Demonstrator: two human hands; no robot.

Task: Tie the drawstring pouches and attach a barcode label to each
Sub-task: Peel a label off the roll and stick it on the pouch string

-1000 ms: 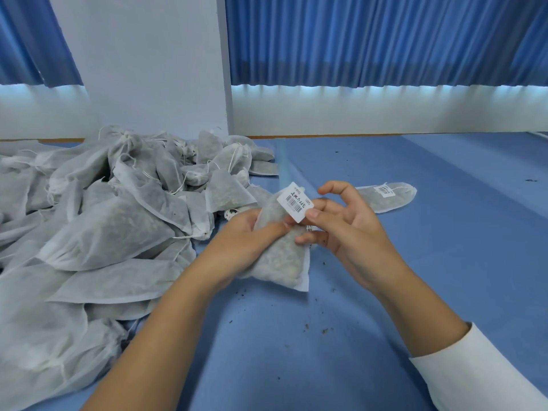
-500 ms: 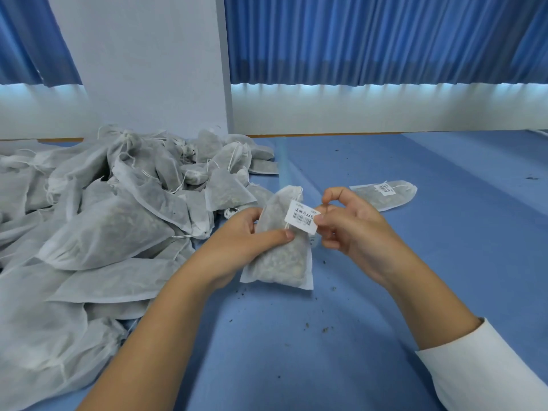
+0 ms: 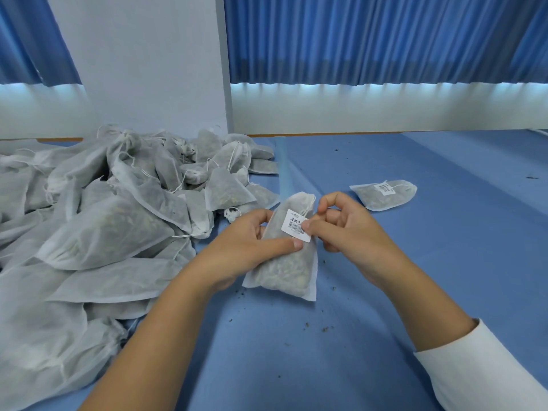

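1. Where the blue table point(image 3: 415, 277) runs off to the left, a pile of pouches point(image 3: 103, 232): grey-white non-woven fabric, white drawstrings, lying at mixed angles.
2. Left hand point(image 3: 246, 247): closed around the held pouch from its left side. The thumb lies across the front with its tip just under the label; the fingers are curled behind, out of sight.
3. Held pouch point(image 3: 284, 271): long axis runs near to far. The gathered drawstring mouth points away from the person, leaning slightly right; the flat sealed end is nearest the person, low over the table. The fabric is thin and translucent, with a greenish-brown loose filling showing through. It sits between the two hands, in front of the left palm.
4. Barcode label point(image 3: 295, 225): a white rectangle with dark handwriting above the bars, tilted, lying on the upper front of the held pouch.
5. Right hand point(image 3: 350, 232): fingers curled, thumb tip pinching the label's right edge, just beside the pouch mouth.
6. Crumbs point(image 3: 324, 329): dark specks scattered on the table near the pouch.
7. Labelled pouch point(image 3: 394, 198): lies flat, well apart to the far right, long axis left to right, bearing a second label point(image 3: 384, 187).
8. Sleeve point(image 3: 480, 369): white, on the right forearm.
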